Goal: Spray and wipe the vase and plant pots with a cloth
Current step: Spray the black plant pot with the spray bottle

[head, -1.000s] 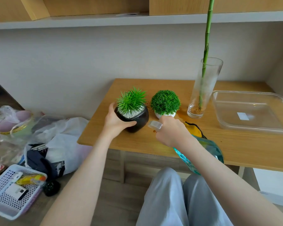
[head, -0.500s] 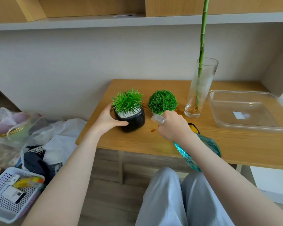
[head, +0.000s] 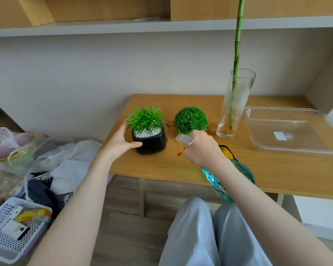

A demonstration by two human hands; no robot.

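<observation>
Sitting between both hands: black pot (head: pixel 152 142), left hand (head: pixel 121 143) gripping it.

A pale wall (head: pixel 85 77) fills the middle of the frame. Along the top runs a white shelf (head: pixel 161 25) with wooden boxes (head: pixel 108 7) on it. At centre right stands a light wooden table (head: pixel 277 169). Below it, a wood-plank floor (head: pixel 127 227) shows in soft daylight.
</observation>
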